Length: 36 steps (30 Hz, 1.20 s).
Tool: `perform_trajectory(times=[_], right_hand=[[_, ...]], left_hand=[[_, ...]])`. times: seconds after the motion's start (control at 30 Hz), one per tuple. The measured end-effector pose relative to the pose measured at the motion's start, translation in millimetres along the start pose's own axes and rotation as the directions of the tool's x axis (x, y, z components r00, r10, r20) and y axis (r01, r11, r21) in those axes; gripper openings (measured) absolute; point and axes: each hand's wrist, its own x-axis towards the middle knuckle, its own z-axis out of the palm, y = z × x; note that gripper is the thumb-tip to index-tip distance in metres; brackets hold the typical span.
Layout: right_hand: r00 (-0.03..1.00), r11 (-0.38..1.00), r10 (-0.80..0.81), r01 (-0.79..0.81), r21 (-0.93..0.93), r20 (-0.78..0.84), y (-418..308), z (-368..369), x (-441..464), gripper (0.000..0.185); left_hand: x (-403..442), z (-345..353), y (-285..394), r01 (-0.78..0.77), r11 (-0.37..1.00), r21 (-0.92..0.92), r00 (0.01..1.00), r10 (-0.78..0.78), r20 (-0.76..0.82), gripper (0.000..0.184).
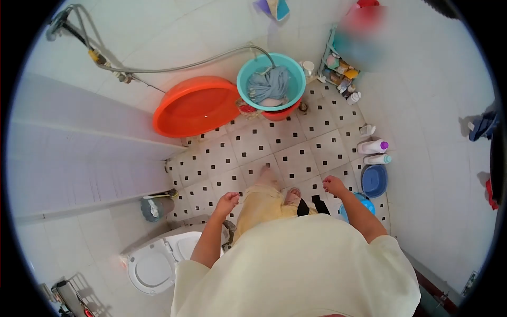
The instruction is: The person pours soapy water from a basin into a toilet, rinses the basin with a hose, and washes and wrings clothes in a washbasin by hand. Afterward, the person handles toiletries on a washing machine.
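Observation:
My left hand hangs in the air beside my yellow trousers, above the tiled floor, its fingers loosely curled with nothing seen in them. On the other side, my right hand is also held up with bent fingers, and I see no object in it. The nearest thing to it is a blue basin on the floor, partly covered by my right forearm. Ahead of me a turquoise basin holds wet-looking grey-blue cloth, and a shower hose runs into it. Both hands are apart from these things.
An orange tub leans at the far wall, beside a red basin under the turquoise one. A toilet and a bin stand at left. Bottles, a dark blue basin and a shelf of toiletries line the right wall.

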Motion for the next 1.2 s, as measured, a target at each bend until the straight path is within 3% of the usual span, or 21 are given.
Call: perform_trajectory(times=[0.13, 0.23, 0.33, 0.4, 0.53, 0.7, 0.8, 0.9, 1.03, 1.13, 1.2], right_hand=[[0.999, 0.999, -0.043, 0.044, -0.010, 0.019, -17.5, -19.7, 48.7, 0.018], [0.999, 1.000, 0.023, -0.022, -0.016, 0.036, -52.9, -48.0, 74.0, 0.018], [0.999, 0.995, 0.033, -0.031, -0.092, 0.016, -66.6, -82.7, 102.0, 0.020], [0.998, 0.982, 0.064, -0.060, -0.178, 0.014, -89.5, -108.9, 110.8, 0.020], [0.996, 0.955, 0.090, -0.091, -0.282, -0.019, -151.7, -140.4, 151.7, 0.020], [0.997, 0.981, 0.012, 0.002, -0.194, 0.073, -214.2, -145.4, 218.9, 0.020], [0.971, 0.885, -0.106, 0.190, -0.426, 0.212, -242.9, -141.1, 267.9, 0.021], [0.891, 0.673, -0.286, 0.449, -0.588, 0.353, -287.6, -135.1, 308.8, 0.020], [0.797, 0.508, -0.299, 0.598, -0.620, 0.524, -306.4, -132.0, 394.8, 0.016], [0.659, 0.306, -0.365, 0.752, -0.584, 0.657, -317.5, -129.9, 453.3, 0.019], [0.680, 0.227, -0.343, 0.729, -0.646, 0.648, -337.4, -134.4, 466.0, 0.024]], left_hand=[[48.2, 11.1, 42.7, -0.065, 0.994, 0.083, 0.997, 0.062, 0.041, 0.024], [91.6, 20.5, 93.2, -0.075, 0.987, 0.142, 0.995, 0.064, 0.080, 0.026], [174.9, 30.6, 117.9, -0.138, 0.965, 0.224, 0.984, 0.107, 0.143, 0.028], [194.3, 28.5, 170.1, -0.249, 0.951, 0.185, 0.965, 0.227, 0.133, 0.028], [241.6, 27.1, 226.6, -0.275, 0.961, 0.032, 0.955, 0.270, 0.122, 0.027], [283.2, 23.2, 258.8, -0.313, 0.944, 0.107, 0.942, 0.294, 0.159, 0.025], [288.1, 23.5, 283.2, -0.305, 0.938, 0.164, 0.951, 0.290, 0.107, 0.026], [304.7, 42.5, 282.1, -0.293, 0.941, 0.169, 0.955, 0.296, 0.004, 0.028], [335.8, 92.7, 270.9, -0.279, 0.949, 0.146, 0.940, 0.301, -0.161, 0.032], [352.8, 122.4, 282.9, -0.243, 0.948, 0.208, 0.928, 0.289, -0.233, 0.041], [372.7, 146.2, 290.0, -0.225, 0.944, 0.240, 0.908, 0.293, -0.299, 0.045]])
